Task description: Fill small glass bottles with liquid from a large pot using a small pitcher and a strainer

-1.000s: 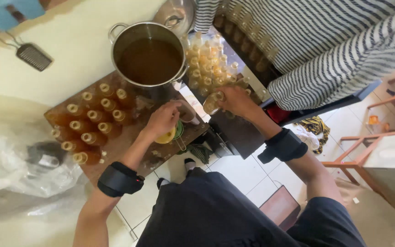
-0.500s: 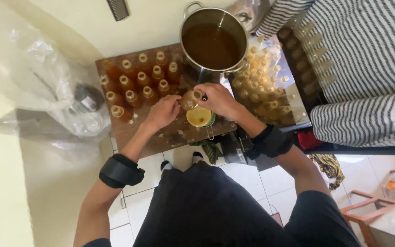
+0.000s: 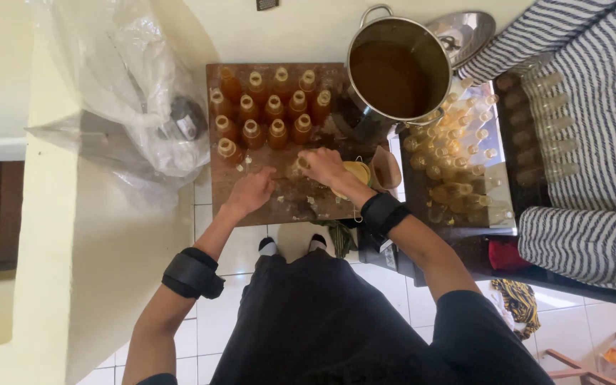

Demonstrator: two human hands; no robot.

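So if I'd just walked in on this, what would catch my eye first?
Probably the big steel pot of brown liquid at the top, beside a wooden board holding rows of amber filled bottles. On that board the right hand grips a small bottle, with the left hand resting close by. To the right, a person in a striped top stands by pale bottles.

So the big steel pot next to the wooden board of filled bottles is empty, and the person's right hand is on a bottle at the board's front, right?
Not quite. The steel pot is not empty: the head view shows it full of brown liquid. The rest holds: it stands beside the wooden board of filled bottles, and the right hand is on a bottle near the board's front.
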